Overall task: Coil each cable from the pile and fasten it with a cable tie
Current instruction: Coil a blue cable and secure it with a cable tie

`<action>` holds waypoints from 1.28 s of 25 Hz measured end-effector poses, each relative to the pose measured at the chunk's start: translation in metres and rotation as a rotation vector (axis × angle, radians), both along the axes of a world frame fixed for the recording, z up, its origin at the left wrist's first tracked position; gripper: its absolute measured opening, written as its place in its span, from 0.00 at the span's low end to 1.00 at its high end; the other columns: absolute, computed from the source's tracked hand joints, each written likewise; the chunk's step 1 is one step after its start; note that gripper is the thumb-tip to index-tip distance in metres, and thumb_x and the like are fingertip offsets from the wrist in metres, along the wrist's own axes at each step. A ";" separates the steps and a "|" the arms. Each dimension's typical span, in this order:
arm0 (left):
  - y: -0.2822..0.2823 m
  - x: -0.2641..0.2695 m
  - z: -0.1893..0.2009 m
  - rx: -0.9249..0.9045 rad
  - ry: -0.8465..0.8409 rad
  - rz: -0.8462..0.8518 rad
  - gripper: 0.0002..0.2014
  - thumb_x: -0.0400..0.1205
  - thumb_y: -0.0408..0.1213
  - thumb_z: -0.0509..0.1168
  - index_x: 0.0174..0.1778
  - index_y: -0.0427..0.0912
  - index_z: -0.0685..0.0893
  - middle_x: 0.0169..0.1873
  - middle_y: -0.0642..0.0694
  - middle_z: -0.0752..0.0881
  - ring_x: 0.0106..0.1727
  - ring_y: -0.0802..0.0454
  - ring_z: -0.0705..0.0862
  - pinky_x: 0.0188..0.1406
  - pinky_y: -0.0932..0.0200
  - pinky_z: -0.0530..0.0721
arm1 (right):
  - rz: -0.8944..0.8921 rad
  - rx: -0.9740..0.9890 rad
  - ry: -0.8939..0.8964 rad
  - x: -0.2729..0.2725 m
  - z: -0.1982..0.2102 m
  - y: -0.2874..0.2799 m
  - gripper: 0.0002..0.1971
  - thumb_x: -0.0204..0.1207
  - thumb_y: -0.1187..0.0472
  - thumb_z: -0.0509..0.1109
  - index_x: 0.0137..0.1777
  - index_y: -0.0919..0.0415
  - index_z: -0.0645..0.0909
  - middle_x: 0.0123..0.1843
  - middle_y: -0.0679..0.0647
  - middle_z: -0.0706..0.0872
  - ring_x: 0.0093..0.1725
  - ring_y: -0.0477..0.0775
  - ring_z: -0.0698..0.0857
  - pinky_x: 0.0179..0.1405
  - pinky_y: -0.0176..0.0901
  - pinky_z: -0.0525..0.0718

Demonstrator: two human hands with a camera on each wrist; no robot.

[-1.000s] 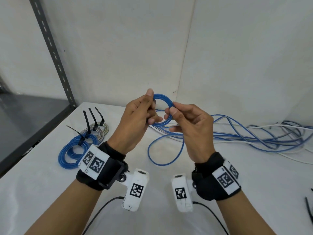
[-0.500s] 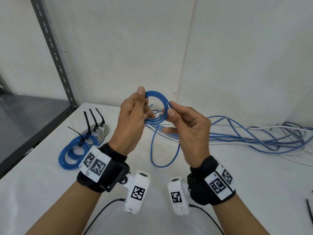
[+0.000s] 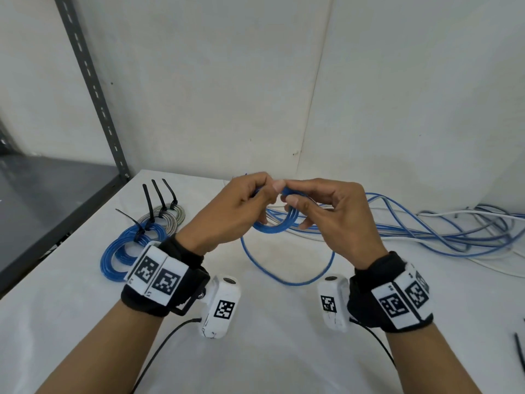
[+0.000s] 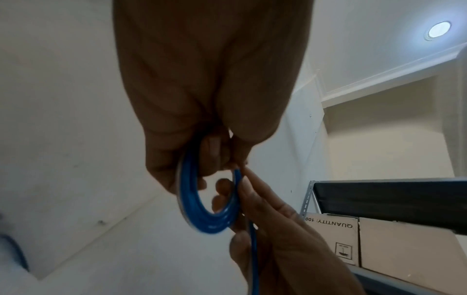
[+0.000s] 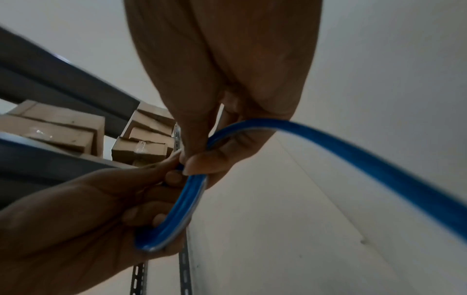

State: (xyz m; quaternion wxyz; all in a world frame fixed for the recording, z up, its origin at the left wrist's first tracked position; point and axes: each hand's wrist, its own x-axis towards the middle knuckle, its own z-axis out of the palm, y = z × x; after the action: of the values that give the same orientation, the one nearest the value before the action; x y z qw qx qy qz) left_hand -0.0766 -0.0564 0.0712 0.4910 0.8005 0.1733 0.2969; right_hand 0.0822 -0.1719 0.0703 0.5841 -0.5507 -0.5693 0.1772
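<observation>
The small blue coil (image 3: pixel 274 227) is held upright above the desk (image 3: pixel 270 351), gripped by the left hand (image 3: pixel 230 216) and pinched at its top by the right hand (image 3: pixel 338 220), with the loose cable (image 3: pixel 287 273) trailing below the right grip toward the pile (image 3: pixel 443 231) further right.

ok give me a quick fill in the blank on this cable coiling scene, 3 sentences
1. The coil held by the left hand and right hand is ____ in colour.
2. The finished coils on the table are each fastened with a ____ cable tie.
3. The loose cable pile lies to the person's ____.

Missing words: blue; black; right
</observation>
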 end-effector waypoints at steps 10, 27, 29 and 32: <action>-0.006 0.012 -0.001 -0.349 -0.471 0.113 0.17 0.93 0.45 0.54 0.41 0.41 0.72 0.27 0.49 0.60 0.27 0.54 0.62 0.38 0.56 0.79 | -0.072 0.155 0.538 -0.032 -0.012 0.013 0.08 0.78 0.70 0.75 0.56 0.68 0.86 0.50 0.61 0.94 0.48 0.59 0.94 0.32 0.43 0.91; 0.006 -0.016 0.015 -0.121 -0.025 0.138 0.07 0.77 0.33 0.79 0.49 0.36 0.93 0.34 0.37 0.92 0.35 0.49 0.90 0.45 0.50 0.93 | -0.050 0.037 0.134 -0.002 -0.003 0.004 0.05 0.79 0.67 0.76 0.53 0.64 0.89 0.45 0.55 0.94 0.44 0.56 0.94 0.31 0.46 0.91; 0.008 -0.016 0.015 -0.206 -0.146 0.170 0.09 0.76 0.33 0.78 0.51 0.34 0.92 0.36 0.35 0.92 0.36 0.49 0.91 0.47 0.48 0.93 | -0.042 0.088 0.284 -0.009 -0.003 0.005 0.07 0.80 0.67 0.74 0.56 0.63 0.88 0.47 0.58 0.94 0.47 0.58 0.94 0.31 0.44 0.90; 0.006 -0.012 0.014 -0.326 -0.254 0.189 0.13 0.73 0.38 0.77 0.51 0.36 0.92 0.37 0.38 0.93 0.38 0.49 0.91 0.51 0.46 0.93 | -0.052 0.124 0.381 -0.021 -0.005 0.008 0.12 0.81 0.65 0.73 0.62 0.56 0.87 0.51 0.60 0.94 0.50 0.59 0.94 0.30 0.42 0.89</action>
State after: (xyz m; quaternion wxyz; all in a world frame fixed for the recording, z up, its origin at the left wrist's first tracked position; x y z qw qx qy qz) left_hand -0.0881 -0.0504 0.0853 0.6018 0.6470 0.2298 0.4079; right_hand 0.0614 -0.1639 0.0656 0.7182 -0.4848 -0.4442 0.2277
